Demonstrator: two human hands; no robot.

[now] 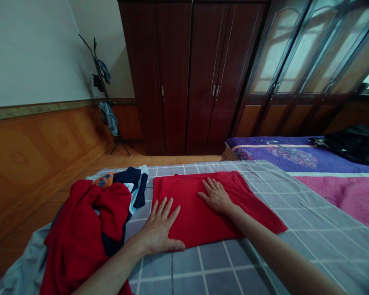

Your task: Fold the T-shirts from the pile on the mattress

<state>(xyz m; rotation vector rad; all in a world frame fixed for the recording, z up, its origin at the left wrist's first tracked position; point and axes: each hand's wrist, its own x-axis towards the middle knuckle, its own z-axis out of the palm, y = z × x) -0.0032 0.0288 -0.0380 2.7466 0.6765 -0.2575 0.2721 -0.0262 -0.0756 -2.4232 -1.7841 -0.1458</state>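
A red shirt [199,217] lies spread flat on the grey checked sheet [215,266]. It looks folded over, with a neckline along its far edge and a sleeve-like part reaching out to the right. My left hand [161,225] rests at the shirt's left edge, fingers spread, holding nothing. On the upper middle of the cloth lies my right hand [215,194], also flat with fingers apart. Close by my left forearm is a heap of clothes, a red garment [89,221] on top and a navy one [130,178] behind it.
Beyond the sheet stand dark red wardrobes [175,82]. To the right is a bed with a purple and pink cover [335,192], a black bundle [356,143] on it. A coat stand [103,82] with hanging items is in the left corner.
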